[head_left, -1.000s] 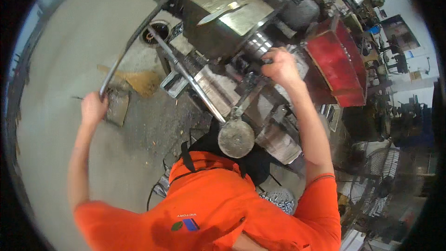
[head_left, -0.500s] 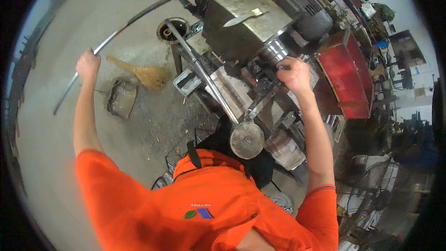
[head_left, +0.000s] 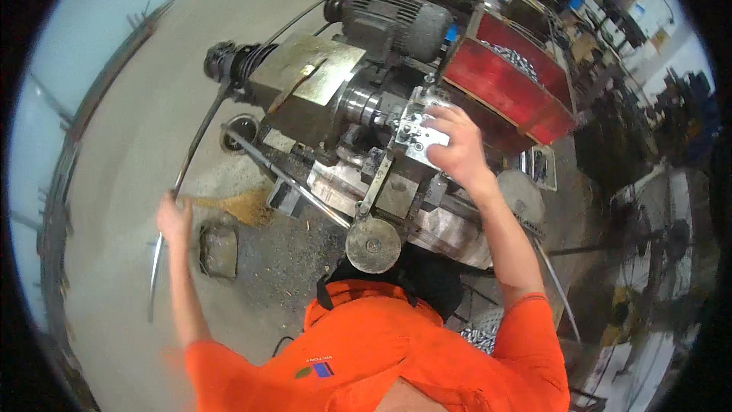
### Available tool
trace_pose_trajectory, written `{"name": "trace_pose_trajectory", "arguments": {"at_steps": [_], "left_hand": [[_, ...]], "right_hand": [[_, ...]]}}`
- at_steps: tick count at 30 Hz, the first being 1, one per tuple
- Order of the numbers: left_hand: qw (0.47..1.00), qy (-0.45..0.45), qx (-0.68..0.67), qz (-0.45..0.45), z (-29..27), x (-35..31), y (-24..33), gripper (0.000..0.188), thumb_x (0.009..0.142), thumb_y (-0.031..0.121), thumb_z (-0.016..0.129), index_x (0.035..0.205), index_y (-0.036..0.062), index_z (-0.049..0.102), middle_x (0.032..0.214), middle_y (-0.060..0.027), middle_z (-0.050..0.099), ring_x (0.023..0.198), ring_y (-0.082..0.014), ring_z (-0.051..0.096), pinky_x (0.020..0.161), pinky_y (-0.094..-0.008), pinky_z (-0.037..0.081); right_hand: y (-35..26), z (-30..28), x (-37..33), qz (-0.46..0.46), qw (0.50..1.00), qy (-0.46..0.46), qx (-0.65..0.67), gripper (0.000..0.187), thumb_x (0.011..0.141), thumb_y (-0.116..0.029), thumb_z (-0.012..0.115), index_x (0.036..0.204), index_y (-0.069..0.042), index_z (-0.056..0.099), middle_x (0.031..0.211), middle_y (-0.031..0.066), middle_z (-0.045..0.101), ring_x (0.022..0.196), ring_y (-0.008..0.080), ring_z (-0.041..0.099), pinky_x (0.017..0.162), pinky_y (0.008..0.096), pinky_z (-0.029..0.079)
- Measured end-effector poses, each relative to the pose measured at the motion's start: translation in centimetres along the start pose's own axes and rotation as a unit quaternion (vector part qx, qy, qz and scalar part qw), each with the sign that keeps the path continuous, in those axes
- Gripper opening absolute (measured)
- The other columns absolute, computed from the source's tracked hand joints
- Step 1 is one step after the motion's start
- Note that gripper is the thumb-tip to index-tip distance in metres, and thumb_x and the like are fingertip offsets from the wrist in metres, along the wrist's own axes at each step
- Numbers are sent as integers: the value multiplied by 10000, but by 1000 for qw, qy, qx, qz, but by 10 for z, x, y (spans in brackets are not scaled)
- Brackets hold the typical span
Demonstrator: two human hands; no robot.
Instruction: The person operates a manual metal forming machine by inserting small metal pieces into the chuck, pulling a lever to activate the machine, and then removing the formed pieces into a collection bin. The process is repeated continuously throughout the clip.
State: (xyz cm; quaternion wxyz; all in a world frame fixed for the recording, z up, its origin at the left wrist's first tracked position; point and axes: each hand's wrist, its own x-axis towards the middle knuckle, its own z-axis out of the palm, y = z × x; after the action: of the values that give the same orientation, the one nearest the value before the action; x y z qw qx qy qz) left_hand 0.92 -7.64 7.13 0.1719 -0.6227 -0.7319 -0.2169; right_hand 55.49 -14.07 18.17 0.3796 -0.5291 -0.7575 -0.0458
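Observation:
My left hand (head_left: 174, 217) is closed around a long lever bar (head_left: 200, 137), dark above the grip and bright below it. The bar runs up to the pulley end (head_left: 238, 69) of a small lathe's headstock (head_left: 297, 111). My right hand (head_left: 457, 149) is over a shiny metal tool block (head_left: 418, 128), thumb and fingers apart and bent; whether they touch the block I cannot tell. Left of the block sits the round bright chuck (head_left: 360, 103). Nearer to me a round handwheel disc (head_left: 373, 245) joins a flat arm and a long steel rod (head_left: 297, 187).
A red bin (head_left: 499, 80) of small metal parts stands at the far right, beside a finned motor (head_left: 393, 23). On the floor at left lie a straw broom (head_left: 240, 206) and a dustpan (head_left: 219, 250). Metal chips litter the floor near the lathe.
My view has shifted, so the lathe appears further left. My left hand and the lever bar are lower. The right hand has gone from beside the chuck to the tool block, its fingers opening.

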Motion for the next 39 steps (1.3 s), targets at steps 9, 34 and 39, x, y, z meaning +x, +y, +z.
{"name": "trace_pose_trajectory", "arguments": {"at_steps": [9,34,39], "left_hand": [[908,-388,-31,154,173,-84,112,455,672,309,702,1035,54,602,943,-191,642,910,-343,625,772,-418,504],[707,-289,-617,-189,80,-8,187,400,869,314,570,1044,-36,488,740,-141,611,545,-243,628,462,-340,535],[733,-263,-589,-214,96,-6,179,261,845,191,523,975,-34,501,705,-152,607,530,-245,621,470,-329,533]], "right_hand": [[19,-117,-205,327,940,10,-99,341,554,-69,576,879,-19,669,1008,159,639,939,323,602,816,359,475],[-84,-129,-492,749,663,9,25,329,637,-98,549,936,1,645,618,84,578,523,203,559,486,317,440],[-125,-76,-431,786,553,119,249,407,642,-52,511,1034,7,605,546,9,471,407,100,413,365,256,298]]}}
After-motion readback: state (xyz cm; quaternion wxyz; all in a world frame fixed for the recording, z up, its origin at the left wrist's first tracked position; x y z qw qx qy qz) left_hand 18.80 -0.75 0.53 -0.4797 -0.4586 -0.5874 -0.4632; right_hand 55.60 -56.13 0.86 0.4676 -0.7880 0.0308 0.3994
